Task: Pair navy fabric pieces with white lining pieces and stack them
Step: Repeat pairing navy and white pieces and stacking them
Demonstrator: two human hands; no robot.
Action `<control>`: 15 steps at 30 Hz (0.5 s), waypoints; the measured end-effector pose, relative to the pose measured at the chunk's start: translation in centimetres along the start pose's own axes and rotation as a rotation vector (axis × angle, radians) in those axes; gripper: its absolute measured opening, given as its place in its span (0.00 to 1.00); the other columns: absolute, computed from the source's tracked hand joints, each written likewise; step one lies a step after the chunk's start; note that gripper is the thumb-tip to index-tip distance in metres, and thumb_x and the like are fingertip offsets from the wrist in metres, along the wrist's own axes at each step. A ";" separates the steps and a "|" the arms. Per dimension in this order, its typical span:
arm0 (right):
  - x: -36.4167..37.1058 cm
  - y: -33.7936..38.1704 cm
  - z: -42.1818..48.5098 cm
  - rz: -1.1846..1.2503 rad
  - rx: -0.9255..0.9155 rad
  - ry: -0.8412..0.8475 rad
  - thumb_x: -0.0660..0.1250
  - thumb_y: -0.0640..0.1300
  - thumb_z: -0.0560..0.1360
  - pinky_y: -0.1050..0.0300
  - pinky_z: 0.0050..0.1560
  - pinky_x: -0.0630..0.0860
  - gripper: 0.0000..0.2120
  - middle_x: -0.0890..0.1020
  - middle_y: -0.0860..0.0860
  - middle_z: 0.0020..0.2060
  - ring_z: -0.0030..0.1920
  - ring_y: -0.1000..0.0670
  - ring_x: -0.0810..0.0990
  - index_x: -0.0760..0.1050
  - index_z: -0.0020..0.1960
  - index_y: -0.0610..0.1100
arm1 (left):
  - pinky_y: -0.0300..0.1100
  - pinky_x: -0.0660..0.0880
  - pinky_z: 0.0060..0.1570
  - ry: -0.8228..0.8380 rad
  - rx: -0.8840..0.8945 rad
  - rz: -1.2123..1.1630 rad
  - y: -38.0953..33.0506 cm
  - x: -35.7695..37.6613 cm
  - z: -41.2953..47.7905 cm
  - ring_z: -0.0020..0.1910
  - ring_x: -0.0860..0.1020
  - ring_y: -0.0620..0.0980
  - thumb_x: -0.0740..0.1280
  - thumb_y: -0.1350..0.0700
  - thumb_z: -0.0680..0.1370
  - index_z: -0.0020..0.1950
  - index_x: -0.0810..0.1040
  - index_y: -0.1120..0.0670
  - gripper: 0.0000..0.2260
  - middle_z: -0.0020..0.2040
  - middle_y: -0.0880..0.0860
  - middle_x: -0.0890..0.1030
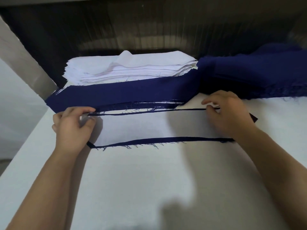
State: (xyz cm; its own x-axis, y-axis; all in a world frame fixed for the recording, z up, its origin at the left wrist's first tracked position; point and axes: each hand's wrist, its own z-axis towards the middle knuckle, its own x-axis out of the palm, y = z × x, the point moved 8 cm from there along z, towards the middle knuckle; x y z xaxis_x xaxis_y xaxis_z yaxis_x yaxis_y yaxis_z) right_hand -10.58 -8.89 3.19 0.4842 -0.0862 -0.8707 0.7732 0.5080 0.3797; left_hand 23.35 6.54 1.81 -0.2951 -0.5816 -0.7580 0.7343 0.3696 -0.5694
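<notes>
Navy piece [166,140], frayed, under white lining [149,125]; left hand [73,125] and right hand [227,112] pinch it

A white table [149,188] fills the view from the centre down to 6 o'clock, with soft grey shadows lying across it toward 5 o'clock. Behind it, from 11 to 1 o'clock, stands a dark ribbed wall [149,27] bearing a dull pale reflection. A pale slanted post [21,63] crosses at 10 o'clock, with a light wall [15,117] at 9 o'clock and grey floor [4,165] at 8 o'clock.
</notes>
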 end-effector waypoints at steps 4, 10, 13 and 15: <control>1.2 2.4 3.7 0.070 -0.068 0.036 0.62 0.34 0.75 0.60 0.60 0.63 0.16 0.76 0.44 0.61 0.61 0.44 0.70 0.76 0.61 0.40 | 0.41 0.57 0.58 -0.052 0.036 0.041 -0.5 -0.1 2.4 0.65 0.63 0.58 0.67 0.58 0.77 0.58 0.81 0.51 0.10 0.61 0.52 0.75; 3.5 4.6 10.1 0.042 -0.071 0.057 0.60 0.37 0.76 0.55 0.70 0.56 0.25 0.68 0.44 0.70 0.70 0.45 0.62 0.63 0.72 0.41 | 0.50 0.55 0.67 0.051 0.014 0.154 -1.8 2.7 7.4 0.70 0.58 0.59 0.66 0.54 0.78 0.63 0.78 0.49 0.13 0.73 0.50 0.66; 4.8 4.7 13.1 -0.061 -0.067 0.078 0.58 0.37 0.76 0.49 0.72 0.57 0.27 0.64 0.44 0.71 0.72 0.44 0.59 0.58 0.74 0.40 | 0.54 0.54 0.68 0.161 0.014 0.255 -2.2 5.2 9.7 0.72 0.55 0.60 0.67 0.52 0.78 0.66 0.76 0.48 0.16 0.78 0.49 0.55; 5.4 4.4 14.4 -0.115 -0.052 0.094 0.57 0.38 0.77 0.46 0.72 0.56 0.28 0.61 0.45 0.73 0.74 0.45 0.55 0.54 0.75 0.42 | 0.54 0.53 0.68 0.174 0.035 0.282 -2.6 6.0 11.0 0.73 0.54 0.60 0.67 0.52 0.77 0.65 0.76 0.48 0.16 0.79 0.48 0.51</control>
State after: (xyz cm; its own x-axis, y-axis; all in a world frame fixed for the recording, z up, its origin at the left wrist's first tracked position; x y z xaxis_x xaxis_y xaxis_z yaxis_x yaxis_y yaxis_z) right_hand 1.32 -19.49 4.69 0.3519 -0.0672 -0.9336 0.7979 0.5430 0.2617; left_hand 26.36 -5.87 2.26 -0.1754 -0.3262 -0.9289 0.8217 0.4711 -0.3206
